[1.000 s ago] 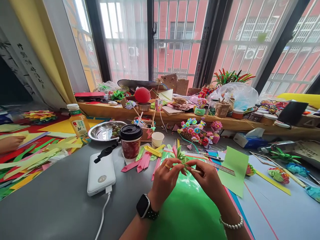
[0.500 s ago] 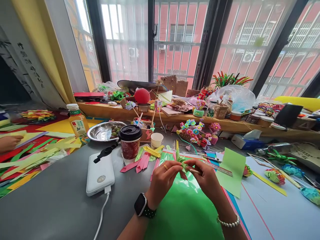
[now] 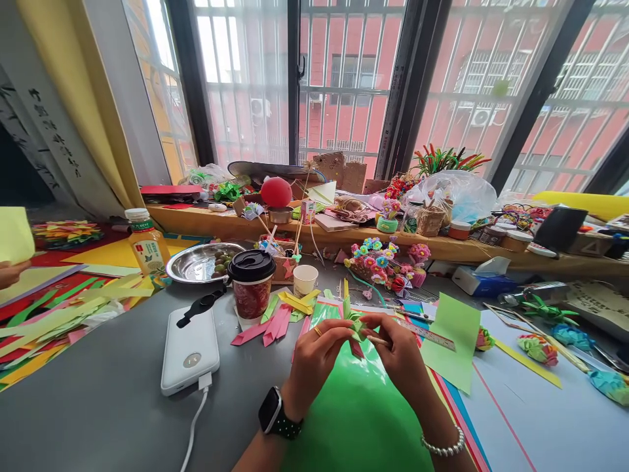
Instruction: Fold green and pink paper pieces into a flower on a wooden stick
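Note:
Between my fingertips is a folded paper piece of green and pink strips [image 3: 356, 325]. My left hand [image 3: 314, 360] pinches it from the left, wearing a ring and a watch [image 3: 271, 410]. From the right, my right hand [image 3: 401, 357] pinches the same piece, fingers closed. A thin pale stick [image 3: 377, 340] pokes out of my right hand; its far end is hidden by the fingers. Below both hands lies a glossy green surface [image 3: 354, 413]. Folded pink strips [image 3: 278, 326] and yellow strips [image 3: 297, 302] rest on the table left of my hands.
A lidded coffee cup [image 3: 251, 288], white paper cup [image 3: 305, 280] and corded power bank [image 3: 190, 351] stand left. Green paper [image 3: 449, 341], a ruler [image 3: 432, 336] and paper flowers [image 3: 538, 349] lie right. Another person's hand [image 3: 10, 274] holds yellow paper at far left.
My hands keep pinching the folded paper, with only small finger shifts. The view has shifted slightly. At far left, the other person's yellow paper is now raised upright.

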The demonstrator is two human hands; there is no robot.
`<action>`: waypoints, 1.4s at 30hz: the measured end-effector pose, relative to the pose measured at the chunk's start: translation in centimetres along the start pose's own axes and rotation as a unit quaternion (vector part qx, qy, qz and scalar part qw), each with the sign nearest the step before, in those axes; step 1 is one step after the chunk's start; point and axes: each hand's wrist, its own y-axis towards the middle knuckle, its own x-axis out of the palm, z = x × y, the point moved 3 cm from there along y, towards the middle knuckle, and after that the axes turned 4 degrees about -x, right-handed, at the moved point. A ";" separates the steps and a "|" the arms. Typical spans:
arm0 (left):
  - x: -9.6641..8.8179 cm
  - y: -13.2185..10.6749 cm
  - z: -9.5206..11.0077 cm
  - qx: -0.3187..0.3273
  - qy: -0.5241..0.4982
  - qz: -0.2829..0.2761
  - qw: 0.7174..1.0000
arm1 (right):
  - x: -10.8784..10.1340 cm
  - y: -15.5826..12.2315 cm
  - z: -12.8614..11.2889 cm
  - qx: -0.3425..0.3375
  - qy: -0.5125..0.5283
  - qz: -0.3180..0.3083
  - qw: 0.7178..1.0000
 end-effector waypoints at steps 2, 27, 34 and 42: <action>0.0 0.0 0.0 -0.004 -0.003 0.003 1.000 | 0.0 0.0 -0.1 0.002 0.008 0.008 1.000; 0.6 -0.9 1.1 0.096 0.096 -0.003 0.991 | -0.3 -0.6 -0.9 -0.016 -0.059 0.134 0.989; 0.5 -0.6 1.0 0.028 -0.004 -0.023 0.999 | -0.4 -0.6 -0.8 -0.040 -0.044 0.160 0.985; 1.8 -0.1 -1.6 -0.401 -0.395 -0.055 0.825 | -0.4 -0.9 -1.8 -0.153 -0.060 0.172 0.971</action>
